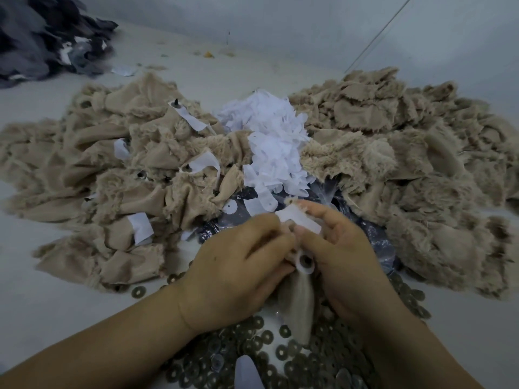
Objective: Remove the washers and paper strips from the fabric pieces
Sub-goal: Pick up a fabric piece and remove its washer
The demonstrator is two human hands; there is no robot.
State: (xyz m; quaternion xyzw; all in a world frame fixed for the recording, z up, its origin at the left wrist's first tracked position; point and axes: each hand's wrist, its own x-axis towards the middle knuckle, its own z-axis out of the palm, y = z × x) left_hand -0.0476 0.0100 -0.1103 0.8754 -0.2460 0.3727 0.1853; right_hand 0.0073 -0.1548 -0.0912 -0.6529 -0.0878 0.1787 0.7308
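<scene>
Two beige fabric heaps flank the bench [42, 290]: the left heap [106, 175] bears paper strips, the right heap [407, 164] looks stripped, with loose white strips [275, 141] piled between. Near centre, the left hand [236, 265] and right hand [345, 256] both pinch one fabric piece [295, 301], its paper strip [297, 220] and washer [304, 261] attached. A hard tug could tear the strip; a slipped washer would vanish among the loose washers [252, 355] below.

no text, label, brand, number or sign can be read anywhere in the view; the white paper strips [276, 141] heaped among the fabric show blank faces, and the metal washers [280, 352] bear no legible marking.
</scene>
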